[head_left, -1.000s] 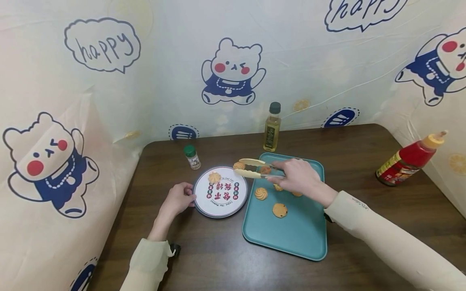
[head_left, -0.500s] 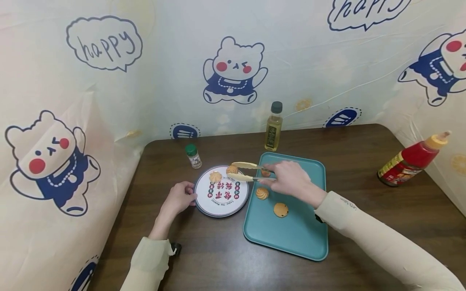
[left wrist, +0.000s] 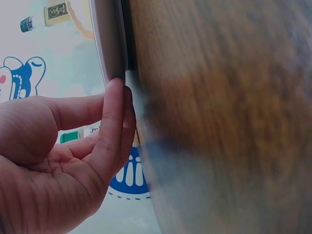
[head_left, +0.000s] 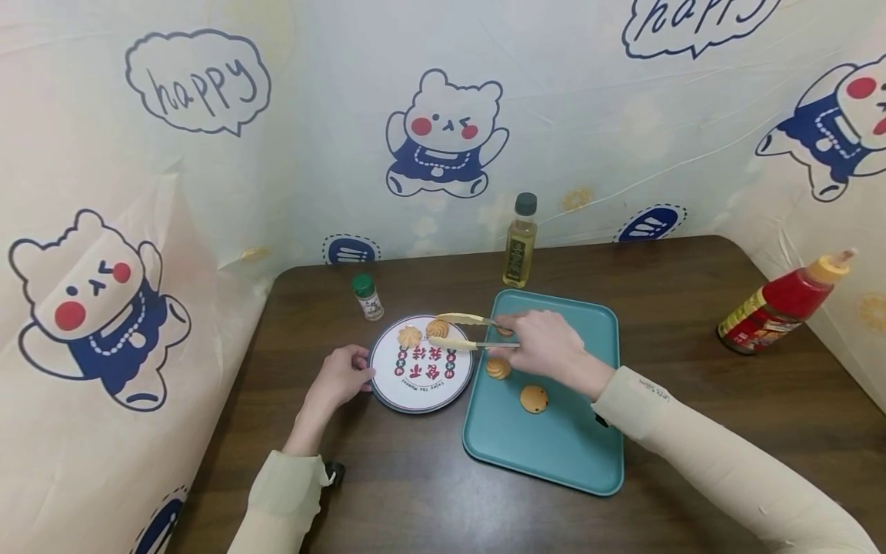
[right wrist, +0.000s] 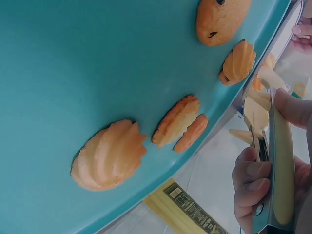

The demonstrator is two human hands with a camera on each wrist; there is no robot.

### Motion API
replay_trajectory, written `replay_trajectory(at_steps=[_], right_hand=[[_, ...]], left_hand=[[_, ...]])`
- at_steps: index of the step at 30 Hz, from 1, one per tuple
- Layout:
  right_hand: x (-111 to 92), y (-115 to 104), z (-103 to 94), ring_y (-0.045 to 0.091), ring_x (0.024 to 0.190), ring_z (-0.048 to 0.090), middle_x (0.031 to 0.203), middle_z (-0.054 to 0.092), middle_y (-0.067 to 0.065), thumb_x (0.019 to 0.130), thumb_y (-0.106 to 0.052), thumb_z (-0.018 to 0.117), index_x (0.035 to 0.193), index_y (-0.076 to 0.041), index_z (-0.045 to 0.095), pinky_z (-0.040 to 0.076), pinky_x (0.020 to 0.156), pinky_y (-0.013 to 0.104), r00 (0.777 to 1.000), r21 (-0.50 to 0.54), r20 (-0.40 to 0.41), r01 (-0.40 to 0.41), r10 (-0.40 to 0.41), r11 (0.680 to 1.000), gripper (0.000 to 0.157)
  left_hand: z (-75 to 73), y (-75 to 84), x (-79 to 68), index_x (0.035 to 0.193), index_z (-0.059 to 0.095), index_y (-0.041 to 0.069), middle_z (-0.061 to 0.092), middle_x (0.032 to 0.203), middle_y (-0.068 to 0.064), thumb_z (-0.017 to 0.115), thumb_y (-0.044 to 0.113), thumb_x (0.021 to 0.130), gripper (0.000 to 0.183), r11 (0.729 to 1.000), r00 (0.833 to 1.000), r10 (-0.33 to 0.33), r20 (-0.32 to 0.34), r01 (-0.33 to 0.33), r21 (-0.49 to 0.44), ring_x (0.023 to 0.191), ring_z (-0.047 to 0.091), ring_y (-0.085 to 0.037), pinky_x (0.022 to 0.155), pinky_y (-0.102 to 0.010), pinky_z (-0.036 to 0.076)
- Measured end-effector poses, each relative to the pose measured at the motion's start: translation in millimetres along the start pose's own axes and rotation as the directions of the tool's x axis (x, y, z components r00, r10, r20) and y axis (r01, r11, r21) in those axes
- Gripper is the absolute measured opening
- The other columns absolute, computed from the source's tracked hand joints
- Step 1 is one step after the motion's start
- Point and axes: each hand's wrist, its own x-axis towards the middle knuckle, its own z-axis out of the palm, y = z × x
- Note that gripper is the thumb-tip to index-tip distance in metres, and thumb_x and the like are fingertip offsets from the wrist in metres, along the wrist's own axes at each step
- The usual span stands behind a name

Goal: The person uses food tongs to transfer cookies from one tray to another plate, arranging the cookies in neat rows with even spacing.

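Two plated cookies (head_left: 438,328) left of the right hand (head_left: 547,338)

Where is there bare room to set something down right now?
The near end of the tray, before the dark-flecked cookie; the table between left sleeve, plate and tray; and that between tray, right sleeve and red bottle. Crowded: the plate's far side, with two cookies and the tongs, and the tray around the right hand.

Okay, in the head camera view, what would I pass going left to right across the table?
Left hand → white plate → teal tray → red squeeze bottle with a yellow top.
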Motion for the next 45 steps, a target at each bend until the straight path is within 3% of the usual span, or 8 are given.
replay_trajectory(at_steps=[13, 32, 45], right_hand=[[-2.7, -5.6, -0.3, 0.01, 0.036, 0.04, 0.124, 0.069, 0.006, 0.088, -0.048, 0.073, 0.13, -0.014, 0.067, 0.031, 0.032, 0.03, 1.0, -0.038, -0.006, 0.022, -0.022, 0.999, 0.054], [-2.8, -7.4, -0.3, 0.011, 0.038, 0.04, 0.118, 0.07, 0.006, 0.086, -0.049, 0.074, 0.13, -0.013, 0.067, 0.031, 0.034, 0.028, 1.0, -0.05, 0.009, 0.012, -0.011, 0.999, 0.057], [-3.8, -7.8, -1.4, 0.012, 0.038, 0.04, 0.124, 0.068, 0.007, 0.085, -0.051, 0.075, 0.132, -0.013, 0.066, 0.032, 0.034, 0.029, 1.0, -0.038, 0.015, 0.0, 0.001, 0.999, 0.061]], left_hand=[[0.2, -0.2, 0.2, 0.133, 0.052, -0.006, 0.059, 0.105, -0.018, 0.067, 0.007, 0.095, 0.042, 1.0, 1.0, -0.002, -0.002, 0.002, -0.001, 0.076, 0.066, -0.018, 0.074, -0.032, 0.06], [0.1, 0.9, 0.8, 0.132, 0.052, -0.006, 0.058, 0.105, -0.018, 0.067, 0.007, 0.095, 0.042, 1.0, 1.0, -0.014, -0.003, 0.014, 0.009, 0.075, 0.067, -0.017, 0.072, -0.032, 0.06], [1.0, 1.2, -0.6, 0.133, 0.052, -0.006, 0.058, 0.105, -0.018, 0.067, 0.006, 0.095, 0.043, 1.0, 1.0, -0.012, -0.008, 0.012, 0.004, 0.077, 0.067, -0.018, 0.072, -0.031, 0.06]])
